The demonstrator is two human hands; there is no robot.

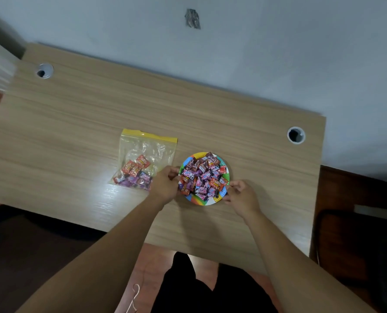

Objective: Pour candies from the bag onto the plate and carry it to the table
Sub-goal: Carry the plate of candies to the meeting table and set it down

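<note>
With the left hand [165, 185] and right hand [241, 194] clamped on opposite rims of the heaped plate [207, 201] near the table's [233, 123] front edge, lift level and slowly.

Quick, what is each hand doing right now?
Left hand: closed on the left rim of the plate of candies.
Right hand: closed on its right rim.

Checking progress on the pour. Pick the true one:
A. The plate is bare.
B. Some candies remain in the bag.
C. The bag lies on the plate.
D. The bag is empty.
B: wrapped candies still sit in the lower part of the bag, which lies left of the heaped plate.
</note>
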